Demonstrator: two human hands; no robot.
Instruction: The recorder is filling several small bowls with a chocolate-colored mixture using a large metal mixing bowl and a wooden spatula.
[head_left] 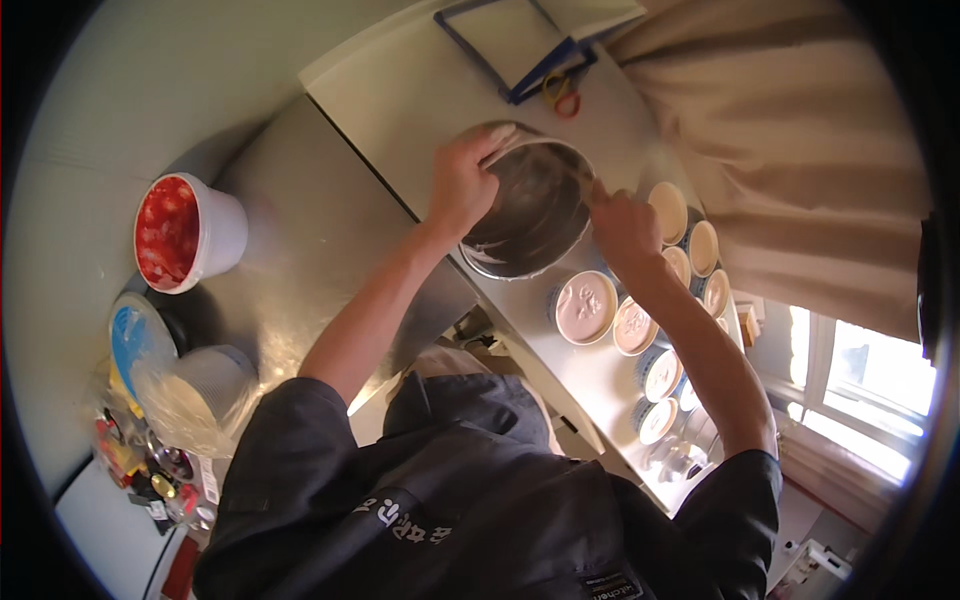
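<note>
A deep metal bowl (520,210) is on the pale table ahead of me, its inner wall streaked with pale cream. My left hand (465,185) grips the bowl's left rim, with a pale smear on the thumb. At the right rim, my right hand (626,228) is closed, fingers pointing into the bowl; what it holds is blurred and cannot be made out. Just below the right hand stand round tubs filled with pale pink cream, among them a near one (585,307) with a rough top and a smaller one (636,326) beside it.
Several more filled tubs (668,212) line the table's right side by the curtain (770,150). Beyond the bowl lie a blue-edged frame (510,50) and scissors (562,98). On the left metal surface stand a white bucket of red contents (222,235) and stacked, plastic-wrapped containers (215,385).
</note>
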